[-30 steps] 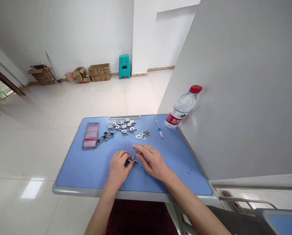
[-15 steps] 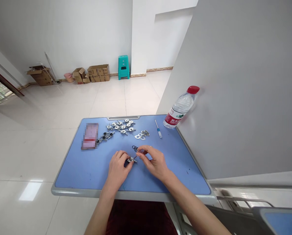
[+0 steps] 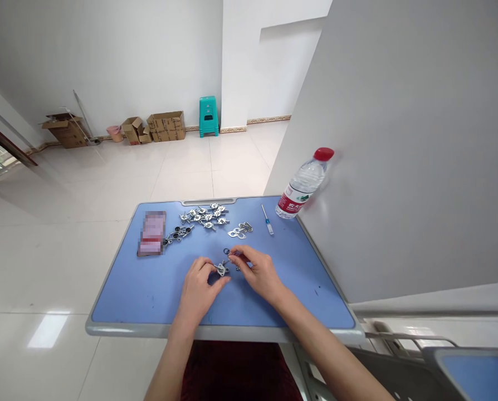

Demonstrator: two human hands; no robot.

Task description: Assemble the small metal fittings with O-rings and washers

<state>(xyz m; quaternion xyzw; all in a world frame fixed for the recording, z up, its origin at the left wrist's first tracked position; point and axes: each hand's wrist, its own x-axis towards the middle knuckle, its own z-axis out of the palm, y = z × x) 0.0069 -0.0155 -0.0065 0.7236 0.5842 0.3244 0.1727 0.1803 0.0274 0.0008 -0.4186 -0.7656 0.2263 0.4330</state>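
Note:
My left hand (image 3: 199,284) has its fingertips and thumb around a small silvery metal fitting with a flange (image 3: 221,270), low over the desk. Close by on the right, my right hand (image 3: 255,270) is closed in a pinch. Whatever lies between its thumb and forefinger is too small to make out. Black rubber rings (image 3: 226,252) lie just behind the right fingertips, partly hidden by them. Small metal bits (image 3: 237,268) show under the right palm. Farther back are several flat metal plates (image 3: 239,230) and a screwdriver (image 3: 267,220) with a blue and clear handle.
Several similar metal fittings (image 3: 207,216) lie along the back of the blue desk (image 3: 149,295). Metal pieces with black caps (image 3: 177,234) sit beside a blurred phone (image 3: 152,234) at the left. A water bottle (image 3: 301,186) stands at the back right by the grey partition (image 3: 399,167).
The fitting has turned in my left fingers, and its flange now faces more towards me. The reddish thin thing by my right fingertips no longer shows. The view has shifted slightly.

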